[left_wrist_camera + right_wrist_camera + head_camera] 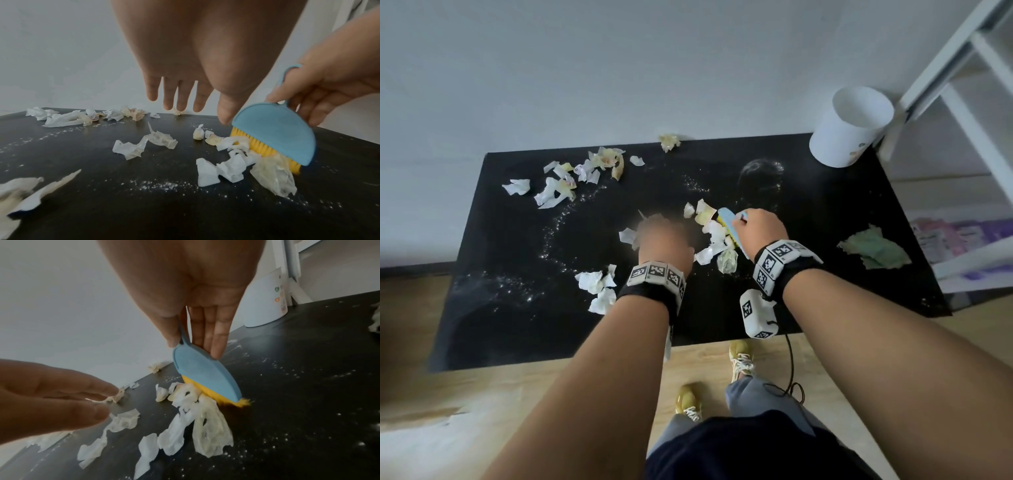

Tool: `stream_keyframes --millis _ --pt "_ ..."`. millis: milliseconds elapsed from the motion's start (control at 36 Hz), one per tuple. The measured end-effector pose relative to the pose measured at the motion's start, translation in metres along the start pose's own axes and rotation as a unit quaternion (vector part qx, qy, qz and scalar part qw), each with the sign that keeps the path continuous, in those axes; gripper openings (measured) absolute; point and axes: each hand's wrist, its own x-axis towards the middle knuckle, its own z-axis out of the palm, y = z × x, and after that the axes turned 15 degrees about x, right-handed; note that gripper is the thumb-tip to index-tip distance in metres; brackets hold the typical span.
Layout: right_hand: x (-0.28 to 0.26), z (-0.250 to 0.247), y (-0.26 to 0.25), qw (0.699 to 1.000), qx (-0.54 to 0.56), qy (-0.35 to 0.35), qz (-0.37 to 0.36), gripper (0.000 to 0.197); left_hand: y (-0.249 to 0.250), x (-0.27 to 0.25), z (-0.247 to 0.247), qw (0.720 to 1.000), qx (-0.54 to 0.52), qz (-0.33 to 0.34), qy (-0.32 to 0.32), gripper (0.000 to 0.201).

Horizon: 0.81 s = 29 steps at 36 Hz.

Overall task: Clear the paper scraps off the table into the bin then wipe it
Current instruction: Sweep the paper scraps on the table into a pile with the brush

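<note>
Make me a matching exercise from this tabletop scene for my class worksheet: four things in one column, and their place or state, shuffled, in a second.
Things
1. brush
2. bin
3. green cloth
4. left hand

Places or states
A. crumpled near the table's right edge
B. standing at the far right corner
C. held in the right hand, bristles against paper scraps
D. open, holding nothing, above the table

Pairs: 1-C, 2-B, 3-A, 4-D
</note>
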Motion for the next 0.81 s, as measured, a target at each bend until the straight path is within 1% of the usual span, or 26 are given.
stream_keyframes --millis 83,139,167,250,306,444,500,583,639,722,806 --pt "-0.009 -0.001 -0.003 0.999 0.014 0.046 0.002 0.028 -0.003 -0.008 0.003 1.000 -0.004 0.007 0.009 0.048" --pt "-0.015 -0.006 -0.001 0.996 0.003 0.085 0.026 0.027 -0.006 -0.013 0.004 1.000 -0.006 0.012 0.011 0.048" --pt "-0.018 -0.008 0.002 0.995 -0.005 0.094 0.043 0.026 -0.008 -0.016 0.005 1.000 -0.006 0.015 0.010 0.049" --pt "-0.028 -0.009 0.010 0.991 -0.015 0.076 0.111 0.027 -0.012 -0.023 0.008 1.000 -0.010 0.020 0.006 0.050" --pt "-0.036 -0.004 0.011 0.990 -0.007 0.058 0.131 0.028 -0.017 -0.028 0.010 1.000 -0.011 0.019 0.011 0.049" --pt "-0.048 0.009 -0.003 0.995 0.022 0.044 0.092 0.025 -0.028 -0.040 0.010 1.000 -0.008 0.012 0.017 0.049" --pt "-0.050 0.009 -0.012 0.995 0.030 0.063 0.074 0.026 -0.036 -0.045 0.010 1.000 -0.005 0.005 0.016 0.050" --pt "-0.054 0.004 -0.029 0.991 0.052 0.115 0.037 0.030 -0.050 -0.052 0.011 1.000 -0.004 -0.009 0.017 0.049" --pt "-0.055 0.001 -0.042 0.989 0.074 0.128 0.009 0.032 -0.060 -0.057 0.013 1.000 -0.006 -0.021 0.014 0.051" --pt "-0.056 0.002 -0.063 0.986 0.116 0.114 -0.031 0.031 -0.074 -0.066 0.014 0.999 -0.017 -0.041 0.015 0.051" --pt "-0.059 0.011 -0.085 0.985 0.133 0.093 -0.062 0.030 -0.090 -0.077 0.017 0.997 -0.025 -0.067 0.011 0.052"
